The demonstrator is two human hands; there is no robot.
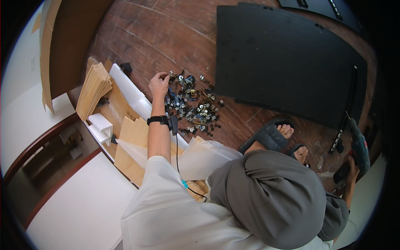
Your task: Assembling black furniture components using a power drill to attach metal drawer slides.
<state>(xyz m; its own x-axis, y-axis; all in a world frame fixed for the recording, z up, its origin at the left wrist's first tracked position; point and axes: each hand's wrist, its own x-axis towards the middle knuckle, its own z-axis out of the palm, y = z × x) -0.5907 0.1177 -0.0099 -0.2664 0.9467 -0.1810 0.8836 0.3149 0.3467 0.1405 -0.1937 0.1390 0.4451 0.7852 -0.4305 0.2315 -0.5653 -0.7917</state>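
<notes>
My left hand (158,85) reaches down to the far left edge of a loose pile of small furniture fittings (196,109) on the floor. Its fingers are bent together in a pinch, and whatever they hold is hidden or too small to name. Silver, black, blue and brass-coloured pieces make up the pile. Out at the far right, my right hand (353,168) grips a dark green power drill (359,146) by its handle. The thin bit on the drill points up and away, close to the edge of a large black panel (287,62).
An open carton with wooden strips (95,89), white foam (131,89) and thin boards stands left of the pile. Tall cardboard (68,46) rises behind it. Another black panel (321,8) lies at the far right. My sandalled feet (273,135) are between pile and drill.
</notes>
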